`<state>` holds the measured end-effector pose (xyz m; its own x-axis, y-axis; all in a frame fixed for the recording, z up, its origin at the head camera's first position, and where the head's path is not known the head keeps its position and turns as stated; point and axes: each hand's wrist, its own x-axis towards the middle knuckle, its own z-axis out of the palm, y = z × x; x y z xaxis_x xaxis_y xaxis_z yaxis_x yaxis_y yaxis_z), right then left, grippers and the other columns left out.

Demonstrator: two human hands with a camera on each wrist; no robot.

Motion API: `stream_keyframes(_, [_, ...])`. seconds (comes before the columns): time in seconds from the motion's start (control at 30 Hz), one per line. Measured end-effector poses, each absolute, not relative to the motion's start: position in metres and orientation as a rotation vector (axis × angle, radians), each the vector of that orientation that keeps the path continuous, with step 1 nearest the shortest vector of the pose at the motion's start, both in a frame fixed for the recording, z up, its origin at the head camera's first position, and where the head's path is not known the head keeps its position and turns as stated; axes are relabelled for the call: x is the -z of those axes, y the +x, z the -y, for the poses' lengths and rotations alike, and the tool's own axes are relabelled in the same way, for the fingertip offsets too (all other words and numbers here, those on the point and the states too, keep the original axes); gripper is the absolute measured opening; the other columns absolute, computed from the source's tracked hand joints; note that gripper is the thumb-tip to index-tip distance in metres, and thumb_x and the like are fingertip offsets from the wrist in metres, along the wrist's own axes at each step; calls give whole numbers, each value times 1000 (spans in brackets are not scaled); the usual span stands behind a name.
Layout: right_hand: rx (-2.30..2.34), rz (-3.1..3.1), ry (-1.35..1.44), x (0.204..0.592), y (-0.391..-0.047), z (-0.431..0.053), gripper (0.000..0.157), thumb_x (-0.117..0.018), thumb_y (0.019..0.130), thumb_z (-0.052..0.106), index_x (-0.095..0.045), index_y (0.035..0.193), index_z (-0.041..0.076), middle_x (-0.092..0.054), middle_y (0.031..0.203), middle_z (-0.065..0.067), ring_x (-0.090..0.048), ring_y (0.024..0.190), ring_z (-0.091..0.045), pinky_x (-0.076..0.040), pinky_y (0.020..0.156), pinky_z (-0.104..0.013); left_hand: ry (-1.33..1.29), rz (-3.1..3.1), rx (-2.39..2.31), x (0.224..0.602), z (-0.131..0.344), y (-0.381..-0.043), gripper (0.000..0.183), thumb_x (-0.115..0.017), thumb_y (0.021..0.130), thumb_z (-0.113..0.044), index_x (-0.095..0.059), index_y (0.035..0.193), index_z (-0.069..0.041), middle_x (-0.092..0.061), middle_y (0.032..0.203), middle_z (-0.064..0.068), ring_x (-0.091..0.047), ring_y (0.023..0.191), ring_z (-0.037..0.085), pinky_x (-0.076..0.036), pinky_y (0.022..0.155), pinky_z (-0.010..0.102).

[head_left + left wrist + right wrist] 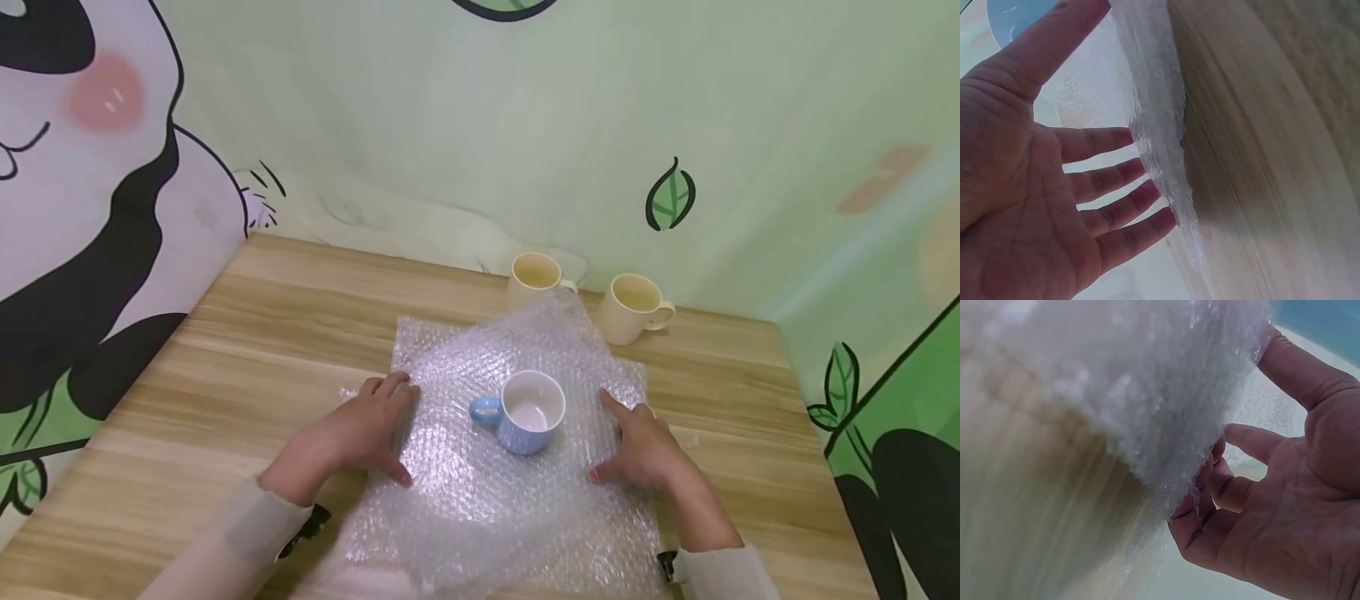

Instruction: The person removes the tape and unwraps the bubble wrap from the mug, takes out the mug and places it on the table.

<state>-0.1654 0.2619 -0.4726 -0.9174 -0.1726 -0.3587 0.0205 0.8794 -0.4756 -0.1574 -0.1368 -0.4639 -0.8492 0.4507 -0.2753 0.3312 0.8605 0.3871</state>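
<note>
A light-blue mug with a white inside stands upright on overlapping sheets of clear bubble wrap, its handle pointing left. My left hand lies at the wrap's left edge, thumb spread from the fingers. In the left wrist view, the straight fingertips touch the edge of the bubble wrap. On the other side, my right hand rests at the wrap's right edge with index finger and thumb stretched toward the mug. The right wrist view shows its other fingers slightly bent against the bubble wrap, their tips partly hidden. Neither hand touches the mug.
Two cream mugs stand at the back: one cream mug partly behind the wrap's far corner, another cream mug to its right. The wooden table meets a wall painted with a panda and leaves.
</note>
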Motion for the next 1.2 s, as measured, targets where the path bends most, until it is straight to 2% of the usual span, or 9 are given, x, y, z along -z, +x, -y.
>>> stream_keyframes(0.2, [712,-2662,-138,471,-161,-264,123,-100,61,29,-32,162,8,-54,103,-14,-50,92,-26,-47,77,-37,586,-2703,-444,463,135,-153,129,-98,60,-46,-31,159,2,-25,167,28,-32,148,53,-46,110,64])
stream_keyframes(0.33, [783,-2618,-166,462,-158,-266,117,-98,65,28,-34,160,3,-55,106,-17,-52,90,-25,-47,74,-34,634,-2755,-405,458,132,-144,120,-97,66,-42,-34,156,6,-28,164,31,-35,147,53,-43,115,61])
stream_keyframes(0.47, [808,-2658,-243,451,-157,-266,110,-96,69,27,-37,158,3,-59,118,-23,-58,102,-32,-53,87,-45,683,-2828,-369,446,123,-132,107,-92,75,-40,-37,153,9,-32,161,34,-36,145,54,-42,116,61])
stream_keyframes(0.57, [799,-2745,-365,446,-160,-263,106,-96,69,23,-40,158,7,-57,132,-25,-56,121,-40,-49,102,-59,658,-2829,-382,438,110,-120,108,-87,79,-49,-37,154,8,-31,162,34,-35,145,57,-41,114,67])
stream_keyframes(0.67, [776,-2784,-504,444,-165,-258,110,-98,66,21,-39,159,12,-48,147,-26,-47,135,-47,-42,110,-66,583,-2754,-414,434,96,-107,122,-84,73,-66,-32,158,4,-23,167,31,-30,147,60,-37,110,76])
stream_keyframes(0.8, [725,-2747,-620,446,-173,-248,125,-101,59,22,-32,163,15,-30,163,-27,-31,148,-53,-34,116,-71,502,-2663,-380,438,80,-95,144,-84,57,-79,-24,163,-3,-10,171,28,-19,150,64,-31,104,86])
stream_keyframes(0.97, [575,-2755,-667,457,-186,-236,142,-104,50,25,-23,166,17,-13,172,-24,-13,157,-52,-24,123,-69,480,-2648,-273,448,71,-91,158,-90,42,-78,-19,165,-8,-5,171,30,-12,149,66,-24,103,90])
stream_keyframes(1.1, [404,-2790,-654,463,-197,-229,153,-106,46,31,-14,168,21,-2,175,-20,0,159,-49,-15,127,-65,470,-2664,-252,456,69,-91,162,-93,38,-75,-19,165,-9,-7,170,32,-12,149,68,-22,102,91])
stream_keyframes(1.2, [305,-2795,-670,464,-203,-226,160,-106,43,35,-9,168,20,4,175,-18,4,160,-46,-12,129,-63,480,-2685,-222,463,67,-91,164,-92,36,-77,-18,165,-9,-8,169,33,-13,148,68,-24,101,91])
